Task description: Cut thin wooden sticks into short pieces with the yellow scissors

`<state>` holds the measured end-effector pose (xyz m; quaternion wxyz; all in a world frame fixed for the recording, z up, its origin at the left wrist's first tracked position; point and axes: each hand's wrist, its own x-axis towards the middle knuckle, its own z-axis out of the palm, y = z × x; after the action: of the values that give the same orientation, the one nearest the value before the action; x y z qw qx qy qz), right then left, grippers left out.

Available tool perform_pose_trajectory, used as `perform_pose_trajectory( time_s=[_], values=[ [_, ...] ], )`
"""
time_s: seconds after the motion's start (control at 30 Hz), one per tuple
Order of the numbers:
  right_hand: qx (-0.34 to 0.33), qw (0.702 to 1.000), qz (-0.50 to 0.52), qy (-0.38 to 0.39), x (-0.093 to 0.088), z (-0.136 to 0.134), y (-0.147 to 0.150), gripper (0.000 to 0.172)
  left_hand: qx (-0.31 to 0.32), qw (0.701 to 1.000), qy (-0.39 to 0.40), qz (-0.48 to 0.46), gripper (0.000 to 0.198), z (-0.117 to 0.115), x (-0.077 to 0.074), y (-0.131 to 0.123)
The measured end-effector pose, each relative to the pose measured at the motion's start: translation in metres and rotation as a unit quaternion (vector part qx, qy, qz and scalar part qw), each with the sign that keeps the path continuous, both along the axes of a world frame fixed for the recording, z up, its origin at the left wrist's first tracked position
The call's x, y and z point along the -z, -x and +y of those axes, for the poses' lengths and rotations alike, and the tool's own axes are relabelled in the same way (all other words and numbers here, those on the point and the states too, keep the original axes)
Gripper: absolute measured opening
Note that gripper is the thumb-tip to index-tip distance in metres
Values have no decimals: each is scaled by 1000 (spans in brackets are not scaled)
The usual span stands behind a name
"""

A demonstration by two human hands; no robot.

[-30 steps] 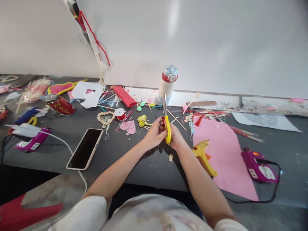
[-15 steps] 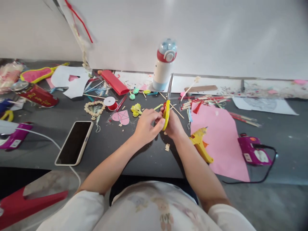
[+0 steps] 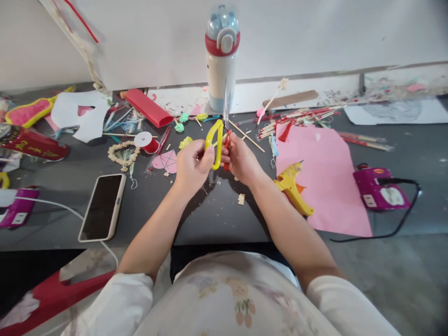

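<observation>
A pair of scissors (image 3: 218, 144) is held over the middle of the table, blades pointing away toward the bottle. One handle loop is yellow, the other red. My left hand (image 3: 194, 165) is closed on the yellow loop, thumb against it. The fingers of my right hand (image 3: 244, 158) are closed round the red loop, which they partly hide. Just beyond my left hand lies a crumpled yellow piece (image 3: 185, 142). Below the hands sits a small pale ridged piece (image 3: 241, 199) among scattered crumbs.
Behind the scissors stands a bottle (image 3: 222, 70). To the right are a yellow glue gun (image 3: 294, 191), pink sheet (image 3: 325, 172) and purple power box (image 3: 381, 189). A phone (image 3: 101, 207), thread spool (image 3: 147, 142) and red can (image 3: 33, 142) lie left.
The scissors have shifted left and turned so their two loops now show apart. My left hand has come onto the yellow loop. The whole view has tilted and moved nearer the table.
</observation>
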<state>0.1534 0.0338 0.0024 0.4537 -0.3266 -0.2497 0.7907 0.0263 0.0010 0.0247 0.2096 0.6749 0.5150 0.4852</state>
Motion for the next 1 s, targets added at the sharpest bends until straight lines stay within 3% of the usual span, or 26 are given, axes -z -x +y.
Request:
perform_pose_trajectory(
  time_s=[0.13,0.47,0.7,1.0],
  values=[
    [-15,1000,13,6,0,-1,-2,40,3,999,26,-41,35,5,2,5],
    [-43,997,65,9,1,-4,-7,34,-8,999,28,-40,35,8,1,8],
    [-52,998,41,10,3,-3,-6,39,-2,998,30,-50,37,7,3,8],
    [-85,996,9,18,5,-3,-9,32,-8,999,20,-39,37,4,2,9]
  ],
)
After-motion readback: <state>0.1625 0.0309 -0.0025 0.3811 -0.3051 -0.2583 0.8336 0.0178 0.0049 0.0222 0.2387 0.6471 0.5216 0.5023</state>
